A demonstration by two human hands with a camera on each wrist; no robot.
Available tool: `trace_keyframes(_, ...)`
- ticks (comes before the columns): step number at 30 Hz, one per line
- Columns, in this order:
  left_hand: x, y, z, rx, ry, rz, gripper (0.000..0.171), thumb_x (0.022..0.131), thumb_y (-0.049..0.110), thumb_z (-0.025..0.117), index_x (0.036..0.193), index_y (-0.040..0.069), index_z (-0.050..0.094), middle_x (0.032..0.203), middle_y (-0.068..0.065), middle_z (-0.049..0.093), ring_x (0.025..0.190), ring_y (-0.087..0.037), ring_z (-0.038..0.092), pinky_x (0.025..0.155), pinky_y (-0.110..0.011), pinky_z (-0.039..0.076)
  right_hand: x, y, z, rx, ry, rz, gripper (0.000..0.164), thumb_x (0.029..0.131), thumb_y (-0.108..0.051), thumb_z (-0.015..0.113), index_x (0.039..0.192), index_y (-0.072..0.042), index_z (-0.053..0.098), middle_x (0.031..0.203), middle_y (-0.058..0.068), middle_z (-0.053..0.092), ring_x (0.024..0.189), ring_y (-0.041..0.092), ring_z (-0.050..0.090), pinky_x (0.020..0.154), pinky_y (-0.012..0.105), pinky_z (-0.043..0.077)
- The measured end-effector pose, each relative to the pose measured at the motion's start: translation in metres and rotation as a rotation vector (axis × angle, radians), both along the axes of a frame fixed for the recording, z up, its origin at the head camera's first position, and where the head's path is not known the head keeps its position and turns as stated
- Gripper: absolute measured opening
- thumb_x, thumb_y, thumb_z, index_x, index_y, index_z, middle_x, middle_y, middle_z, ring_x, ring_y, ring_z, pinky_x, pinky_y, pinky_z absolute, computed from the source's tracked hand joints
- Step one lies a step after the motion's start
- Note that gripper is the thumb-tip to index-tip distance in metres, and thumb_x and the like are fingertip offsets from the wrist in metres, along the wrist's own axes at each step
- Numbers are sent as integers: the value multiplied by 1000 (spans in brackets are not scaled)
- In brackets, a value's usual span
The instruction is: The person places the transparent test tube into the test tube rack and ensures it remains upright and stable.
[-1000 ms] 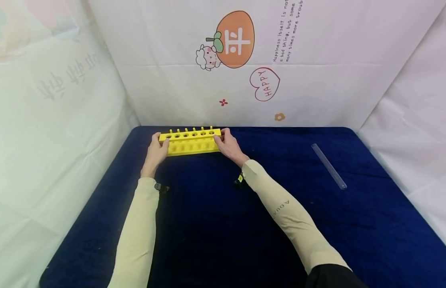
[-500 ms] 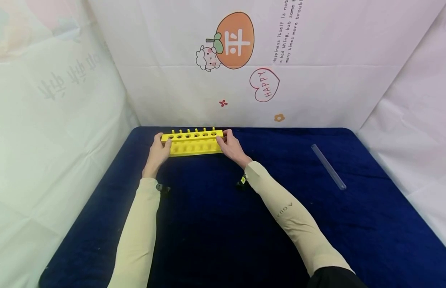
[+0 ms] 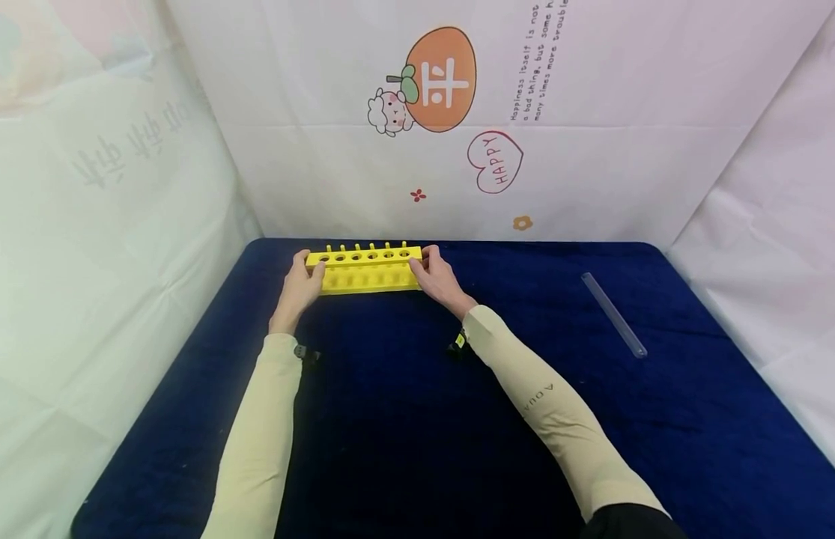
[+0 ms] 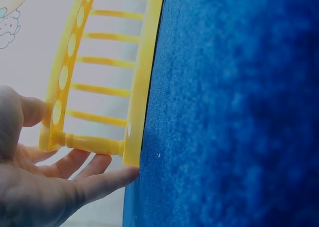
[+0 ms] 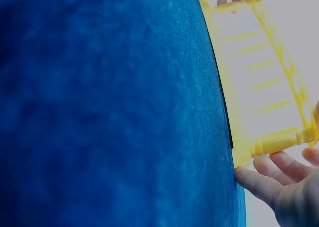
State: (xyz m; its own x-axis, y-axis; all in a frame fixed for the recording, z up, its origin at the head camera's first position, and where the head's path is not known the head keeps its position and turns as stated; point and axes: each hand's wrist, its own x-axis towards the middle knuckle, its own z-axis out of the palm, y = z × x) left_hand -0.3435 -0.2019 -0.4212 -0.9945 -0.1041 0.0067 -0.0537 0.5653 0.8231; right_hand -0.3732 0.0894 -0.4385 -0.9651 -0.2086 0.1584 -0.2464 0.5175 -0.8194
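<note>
A yellow test tube rack (image 3: 370, 278), with a row of round holes along its top bar and pegs behind, stands near the back edge of the table. My left hand (image 3: 299, 286) grips its left end, thumb on the front of the top bar and fingers around the end post, as the left wrist view shows on the rack (image 4: 134, 102). At the other end my right hand (image 3: 440, 281) holds the rack the same way. In the right wrist view, fingertips of the right hand (image 5: 294, 187) touch the end post and base. The holes hold no tubes.
A clear glass or plastic test tube (image 3: 614, 314) lies slantwise on the right of the dark blue tablecloth (image 3: 390, 419). A white printed curtain (image 3: 323, 172) rises right behind the table, with more white cloth on both sides.
Both hands have shifted slightly to the right together with the rack, keeping their hold on its ends. The clear tube lies where it was.
</note>
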Motion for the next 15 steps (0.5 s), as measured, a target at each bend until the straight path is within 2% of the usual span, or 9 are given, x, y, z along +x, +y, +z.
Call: trace_keyframes(15,1,5,1,-1,3,-14,66,105,45,37,158,16,10,153,-20,38,135,-34,44,107,-52,41,4,7,0,24,-4,-11,51,102,-50,40,135,-12,35,112,11,56,86,26,55,73,37,48)
